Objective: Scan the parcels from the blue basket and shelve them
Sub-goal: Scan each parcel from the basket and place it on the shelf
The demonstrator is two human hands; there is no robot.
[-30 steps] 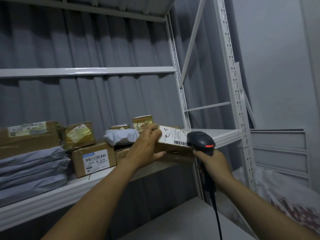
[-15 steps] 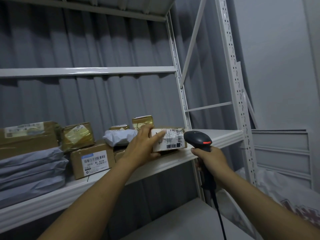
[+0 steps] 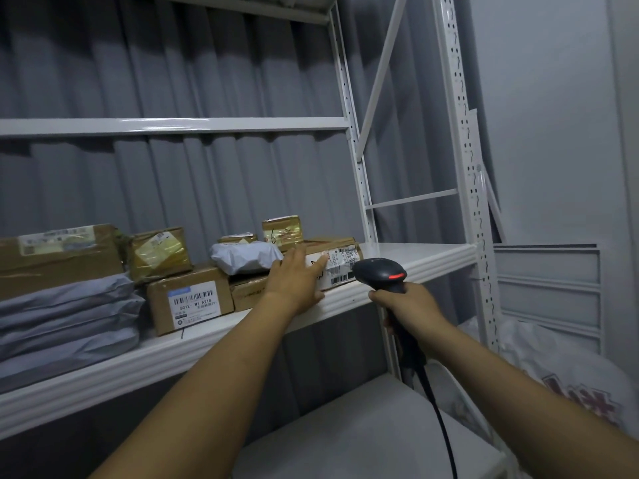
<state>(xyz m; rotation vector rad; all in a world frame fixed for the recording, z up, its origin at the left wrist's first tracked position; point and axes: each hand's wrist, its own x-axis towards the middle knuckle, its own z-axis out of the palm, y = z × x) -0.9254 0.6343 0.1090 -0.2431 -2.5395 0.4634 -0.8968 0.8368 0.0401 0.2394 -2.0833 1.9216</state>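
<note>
While my left hand (image 3: 297,278) lies flat with fingers spread against the front of a brown cardboard parcel with a white barcode label (image 3: 337,262), the parcel sits on the white metal shelf (image 3: 432,259), close to its front lip. Hand not gripping; palm and fingers just press on the box face, thumb down near the shelf edge.

My right hand (image 3: 406,305) is wrapped tight around the grip of a black handheld barcode scanner with a red strip on its head (image 3: 378,274). Scanner head sits just right of the parcel's label, near the shelf edge. Its black cable (image 3: 439,413) drops away below my wrist.

Left of the parcel, same shelf: a white plastic mailer bag (image 3: 245,257) resting on top of a low brown box (image 3: 249,292); a brown carton with a blue-and-white label (image 3: 190,299); a small box wrapped in yellowish tape (image 3: 160,252); a stack of grey plastic mailers (image 3: 65,319) under a long brown box (image 3: 58,254). Another small taped box (image 3: 281,231) stands behind the parcel. Grey curtain (image 3: 173,63) hangs behind the rack.
</note>
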